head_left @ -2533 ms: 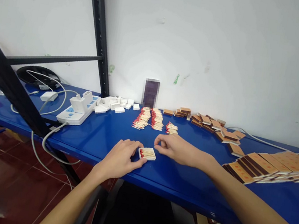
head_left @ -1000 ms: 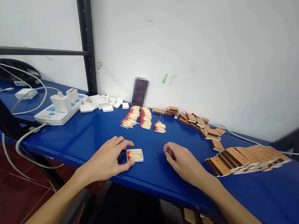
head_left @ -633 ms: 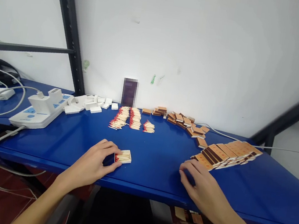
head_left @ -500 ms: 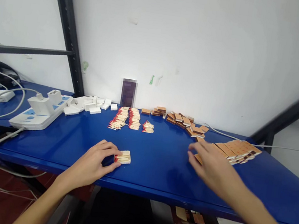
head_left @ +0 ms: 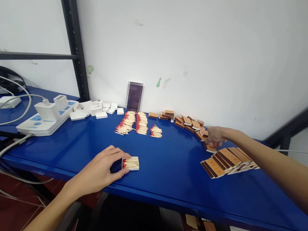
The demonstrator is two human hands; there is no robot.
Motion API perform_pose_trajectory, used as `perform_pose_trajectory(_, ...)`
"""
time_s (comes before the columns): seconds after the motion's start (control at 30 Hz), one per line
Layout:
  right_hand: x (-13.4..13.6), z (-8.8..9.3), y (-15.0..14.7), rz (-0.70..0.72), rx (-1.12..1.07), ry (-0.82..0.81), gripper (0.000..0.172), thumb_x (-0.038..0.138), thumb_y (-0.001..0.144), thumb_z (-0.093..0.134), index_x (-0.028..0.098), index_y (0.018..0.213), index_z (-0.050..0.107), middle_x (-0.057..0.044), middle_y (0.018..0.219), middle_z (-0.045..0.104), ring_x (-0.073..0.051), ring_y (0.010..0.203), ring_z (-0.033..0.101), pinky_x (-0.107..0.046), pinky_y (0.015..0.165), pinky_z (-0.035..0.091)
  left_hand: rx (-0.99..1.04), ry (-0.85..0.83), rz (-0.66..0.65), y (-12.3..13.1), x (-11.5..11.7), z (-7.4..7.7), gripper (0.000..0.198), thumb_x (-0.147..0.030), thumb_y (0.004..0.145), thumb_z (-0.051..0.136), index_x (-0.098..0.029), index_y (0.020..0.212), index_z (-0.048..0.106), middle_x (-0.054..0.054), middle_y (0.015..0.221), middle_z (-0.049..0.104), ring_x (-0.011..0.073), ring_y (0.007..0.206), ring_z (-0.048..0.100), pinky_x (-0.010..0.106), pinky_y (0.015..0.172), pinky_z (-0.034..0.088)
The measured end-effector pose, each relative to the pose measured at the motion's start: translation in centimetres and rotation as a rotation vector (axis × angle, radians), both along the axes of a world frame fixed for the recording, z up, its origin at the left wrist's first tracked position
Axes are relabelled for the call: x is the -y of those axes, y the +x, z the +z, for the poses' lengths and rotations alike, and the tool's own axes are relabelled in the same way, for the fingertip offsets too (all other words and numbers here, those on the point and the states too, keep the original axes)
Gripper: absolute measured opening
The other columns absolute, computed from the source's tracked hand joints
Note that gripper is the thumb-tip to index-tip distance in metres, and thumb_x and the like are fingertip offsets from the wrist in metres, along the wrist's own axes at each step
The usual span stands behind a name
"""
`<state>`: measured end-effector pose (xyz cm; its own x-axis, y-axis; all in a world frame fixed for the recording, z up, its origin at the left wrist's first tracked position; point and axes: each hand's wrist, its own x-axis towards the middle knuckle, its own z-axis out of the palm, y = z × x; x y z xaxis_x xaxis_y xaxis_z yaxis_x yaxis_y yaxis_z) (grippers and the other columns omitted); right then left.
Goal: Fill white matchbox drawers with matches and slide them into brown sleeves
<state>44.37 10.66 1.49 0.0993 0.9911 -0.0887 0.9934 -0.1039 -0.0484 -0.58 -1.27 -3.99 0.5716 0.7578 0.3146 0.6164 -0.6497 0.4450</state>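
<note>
My left hand (head_left: pixel 108 166) is closed on the left end of a small white matchbox tray (head_left: pixel 134 168). Red-headed matches (head_left: pixel 130 162) fill the tray, which rests near the table's front edge. Out to the right, my right hand (head_left: pixel 216 135) reaches the end of a pile of brown matchbox sleeves (head_left: pixel 195 125). Its fingers are pinched at a sleeve (head_left: pixel 204 131) there, partly hidden by the hand. Just below that arm lies a spread stack of matchboxes (head_left: pixel 227 158) with dark striking sides.
Several heaps of loose matches (head_left: pixel 141 123) lie at the back middle of the blue table (head_left: pixel 162 178). White empty trays (head_left: pixel 97 108) are piled at the back left. A power strip (head_left: pixel 40 124) with plugs and cables stands at left. Dark shelf posts (head_left: pixel 73 35) flank the wall.
My right hand has moved back and away, from beside the matchbox stack to the sleeve pile. My left hand keeps its hold on the tray. The view has shifted slightly.
</note>
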Motion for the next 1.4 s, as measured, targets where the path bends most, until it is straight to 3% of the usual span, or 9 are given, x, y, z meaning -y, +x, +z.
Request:
perform_pose_trajectory(0.13, -0.3, 0.9, -0.1, -0.077, 0.047, -0.276, 0.027, 0.03, 0.064, 0.076, 0.02, 0.048, 0.056, -0.008, 0.046, 0.059, -0.024, 0.047, 0.06, -0.038, 0.05, 0.047, 0.013, -0.008, -0.005, 0.0, 0.1, 0.0, 0.025, -0.037, 0.092, 0.056, -0.027, 0.114, 0.061, 0.002, 0.113, 0.066, 0.021, 0.104, 0.059, 0.043, 0.107, 0.037)
perform_pose_trajectory(0.33, 0.2, 1.5, -1.6, -0.178, -0.032, -0.497, 0.032, 0.046, 0.076, 0.063, 0.016, 0.066, 0.064, -0.01, 0.057, 0.065, -0.024, 0.06, 0.065, -0.034, 0.058, 0.048, 0.03, 0.023, -0.004, 0.0, 0.2, -0.1, 0.025, -0.037, 0.092, 0.057, -0.026, 0.114, 0.062, 0.001, 0.113, 0.067, 0.0198, 0.102, 0.061, 0.041, 0.108, 0.036)
perform_pose_trajectory(0.53, 1.1, 1.6, -6.0, 0.072, 0.021, -0.54, 0.015, 0.026, 0.07, 0.064, 0.014, 0.061, 0.063, -0.007, 0.065, 0.065, -0.019, 0.063, 0.064, -0.028, 0.058, 0.043, 0.037, -0.018, -0.002, 0.0, 0.2, 0.0, 0.024, -0.038, 0.091, 0.058, -0.026, 0.111, 0.062, 0.001, 0.112, 0.068, 0.0207, 0.102, 0.061, 0.045, 0.111, 0.031)
perform_pose_trajectory(0.67, 4.1, 3.0, -10.4, 0.23, 0.079, -0.492, 0.012, 0.015, 0.062, 0.066, 0.017, 0.055, 0.056, -0.001, 0.057, 0.059, -0.016, 0.059, 0.057, -0.027, 0.055, 0.037, 0.044, -0.05, 0.001, 0.0, 0.1, 0.1, 0.022, -0.039, 0.091, 0.058, -0.024, 0.106, 0.063, 0.002, 0.108, 0.069, 0.0212, 0.099, 0.06, 0.042, 0.103, 0.04)
perform_pose_trajectory(0.83, 9.5, 3.7, -16.7, 0.77, 0.027, -0.42, 0.01, 0.023, 0.066, 0.066, 0.02, 0.065, 0.057, 0.003, 0.062, 0.055, -0.012, 0.052, 0.046, -0.025, 0.048, 0.03, 0.047, -0.045, 0.012, 0.0, 0.1, 0.0, 0.024, -0.039, 0.09, 0.059, -0.025, 0.109, 0.062, 0.001, 0.11, 0.068, 0.0203, 0.099, 0.061, 0.042, 0.103, 0.04)
perform_pose_trajectory(0.9, 10.5, 3.1, -18.2, 0.869, -0.066, -0.421, 0.008, 0.025, 0.069, 0.065, 0.02, 0.071, 0.059, 0.003, 0.065, 0.058, -0.012, 0.056, 0.048, -0.025, 0.048, 0.031, 0.041, -0.047, 0.012, 0.0, 0.1, 0.0, 0.025, -0.039, 0.09, 0.059, -0.025, 0.111, 0.061, 0.001, 0.112, 0.068, 0.0202, 0.1, 0.061, 0.041, 0.103, 0.041)
perform_pose_trajectory(1.1, 9.0, 1.8, -17.0, 0.721, -0.285, -0.426, 0.041, 0.048, 0.074, 0.068, 0.018, 0.102, 0.065, -0.001, 0.075, 0.068, -0.016, 0.063, 0.059, -0.026, 0.053, 0.039, 0.046, -0.047, 0.006, 0.0, 0.2, 0.1, 0.024, -0.039, 0.09, 0.059, -0.025, 0.11, 0.062, 0.001, 0.112, 0.068, 0.0204, 0.102, 0.061, 0.042, 0.104, 0.04)
perform_pose_trajectory(1.23, 9.0, 0.8, -15.6, 0.559, -0.398, -0.178, 0.065, 0.061, 0.078, 0.061, 0.019, 0.127, 0.054, -0.008, 0.1, 0.07, -0.022, 0.082, 0.064, -0.031, 0.067, 0.046, 0.037, -0.06, 0.017, 0.0, 0.2, 0.0, 0.024, -0.039, 0.09, 0.059, -0.026, 0.111, 0.062, 0.0, 0.112, 0.068, 0.0198, 0.103, 0.059, 0.039, 0.099, 0.044)
perform_pose_trajectory(1.4, 11.3, -1.8, -16.6, 0.571, -0.345, 0.01, 0.05, 0.053, 0.081, 0.063, 0.02, 0.118, 0.06, -0.01, 0.113, 0.064, -0.028, 0.106, 0.058, -0.039, 0.087, 0.045, 0.045, -0.048, 0.025, 0.1, 0.3, 0.1, 0.025, -0.039, 0.089, 0.061, -0.026, 0.11, 0.063, 0.0, 0.11, 0.068, 0.0201, 0.104, 0.058, 0.037, 0.096, 0.045)
